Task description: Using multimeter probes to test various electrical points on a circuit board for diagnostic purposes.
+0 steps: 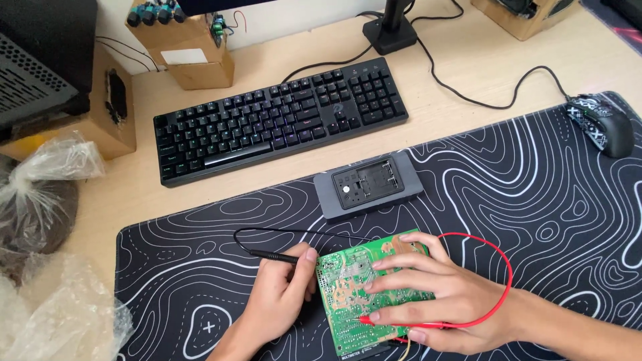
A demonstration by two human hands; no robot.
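The green circuit board [354, 294] lies flat on the black desk mat [535, 214] with white wavy lines, low in the view, right in front of you, and both your hands are on it. Your right hand [435, 294] lies spread across the board's right half, fingers closed on a red probe [394, 324] whose tip touches the board near its lower middle; the red lead [501, 267] loops up and around past your wrist. Your left hand [284, 294] sits at the board's left edge, fingers pinched shut around a black probe [274, 256] that points left, away from the board, its black lead [294, 232] arcing back over the mat towards the board's top. Just below the board a dark meter [364, 351] peeks out at the bottom edge of the view, mostly hidden. Above the board, on the mat's upper edge, rests a grey box [369, 184] with a dark recessed top. Beyond that sits a black keyboard [281, 117] on the pale desk [461, 67], with a patterned mouse [602, 124] on the mat at far right. Clear plastic bags [50, 267] pile up at the left, and cardboard boxes [194, 47] stand behind the keyboard.
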